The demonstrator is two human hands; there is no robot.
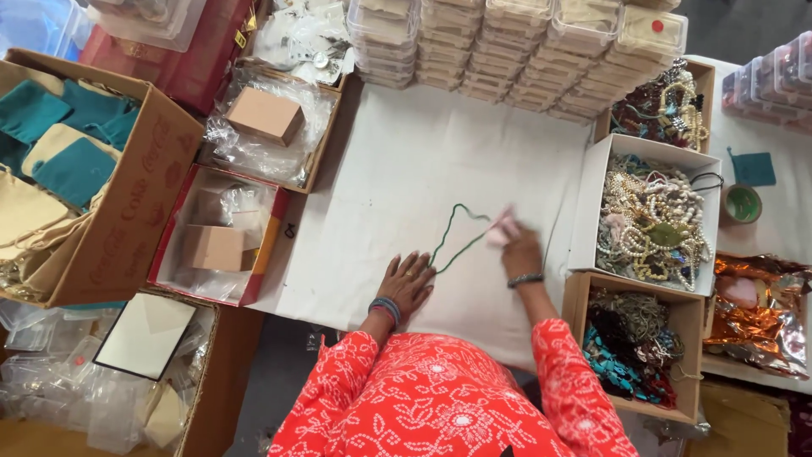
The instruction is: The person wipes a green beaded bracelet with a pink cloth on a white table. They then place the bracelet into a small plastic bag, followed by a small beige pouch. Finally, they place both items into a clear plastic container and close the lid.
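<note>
Brown printed carton (pixel 127 211) far left, stacked clear plastic boxes (pixel 516 51) top, white box (pixel 592 211) right

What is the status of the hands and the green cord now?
Left hand flat on green cord end. Right hand pinching other end, blurred. Cord on white cloth, nothing in the way.

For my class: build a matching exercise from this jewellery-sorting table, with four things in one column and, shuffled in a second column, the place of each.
Things:
1. green cord
2. white box of pearl necklaces
3. teal pouches
4. clear plastic cases

Places:
A. stacked along the far edge of the white cloth
B. in the big cardboard carton at far left
C. on the cloth between the left hand and right hand
D. right of the cloth

Pairs: 1-C, 2-D, 3-B, 4-A
</note>
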